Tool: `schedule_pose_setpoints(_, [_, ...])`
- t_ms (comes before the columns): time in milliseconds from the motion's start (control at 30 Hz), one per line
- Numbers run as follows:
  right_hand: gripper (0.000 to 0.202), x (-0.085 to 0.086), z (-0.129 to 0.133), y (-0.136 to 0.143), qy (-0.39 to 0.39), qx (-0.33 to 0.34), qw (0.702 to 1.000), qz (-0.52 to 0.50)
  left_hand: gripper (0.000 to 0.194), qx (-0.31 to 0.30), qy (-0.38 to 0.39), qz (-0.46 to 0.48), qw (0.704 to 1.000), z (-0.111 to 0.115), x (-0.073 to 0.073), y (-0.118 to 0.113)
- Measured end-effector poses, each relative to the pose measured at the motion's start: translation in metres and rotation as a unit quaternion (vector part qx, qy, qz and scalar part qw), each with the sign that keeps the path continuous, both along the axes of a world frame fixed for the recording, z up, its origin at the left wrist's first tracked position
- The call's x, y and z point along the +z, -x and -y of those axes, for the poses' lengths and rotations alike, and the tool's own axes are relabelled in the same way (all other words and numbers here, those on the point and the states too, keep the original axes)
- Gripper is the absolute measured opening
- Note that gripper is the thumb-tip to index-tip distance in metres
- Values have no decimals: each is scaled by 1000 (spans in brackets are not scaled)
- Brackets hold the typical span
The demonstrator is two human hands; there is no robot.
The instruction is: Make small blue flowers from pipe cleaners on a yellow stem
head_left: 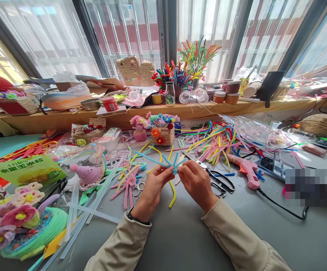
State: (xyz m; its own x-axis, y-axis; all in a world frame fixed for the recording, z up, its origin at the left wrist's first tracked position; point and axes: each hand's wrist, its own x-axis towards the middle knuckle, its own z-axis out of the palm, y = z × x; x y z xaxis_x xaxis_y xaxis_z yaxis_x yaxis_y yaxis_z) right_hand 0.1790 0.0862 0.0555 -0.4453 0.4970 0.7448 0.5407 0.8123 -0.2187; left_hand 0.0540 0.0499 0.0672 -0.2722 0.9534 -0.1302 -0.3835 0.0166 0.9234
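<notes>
My left hand (158, 184) pinches one side of a bundle of light-blue pipe cleaners (174, 165) above the grey table. The fingers of my right hand (196, 180) close on the other side. Several blue ends fan outward from a twisted middle, the longest reaching up and left. Just right of my right hand lie large black-handled scissors (222, 180). Small scissors (138, 189) and a knotted pink pipe-cleaner piece (130, 181) are left of my left hand. A yellow pipe cleaner (172, 195) rests on the table between my wrists.
A pink glue gun (246, 171) with a black cord lies at right, near a big heap of coloured pipe cleaners (217, 141). Clear glue sticks (95, 199) and fuzzy flowers (19, 216) spread at left. A flower-filled basket (162, 134) stands ahead, below a cluttered ledge (141, 113).
</notes>
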Motion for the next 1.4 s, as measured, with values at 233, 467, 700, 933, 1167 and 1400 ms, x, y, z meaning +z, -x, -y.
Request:
schedule_pose_setpoints(233, [11, 1, 3, 7, 137, 30, 985, -103, 13, 72, -88, -204, 972, 1, -3, -3])
schedule_pose_setpoints(467, [15, 5, 5, 11, 322, 92, 916, -221, 9, 103, -146, -331, 927, 5, 1, -5])
schedule_pose_setpoints(700, [13, 5, 0, 14, 537, 115, 769, -327, 17, 92, -180, -477, 856, 9, 2, -5])
schedule_pose_setpoints(933, [16, -4, -9, 11, 746, 216, 524, -351, 24, 49, -193, -555, 808, 9, -3, -6])
schedule_pose_setpoints(1167, [8, 2, -3, 11, 483, 157, 815, -279, 10, 119, -103, -350, 923, 1, -3, -1])
schedule_pose_setpoints(1400, [17, 1, 2, 7, 155, 33, 985, -62, 19, 62, -28, -276, 959, 0, -3, 3])
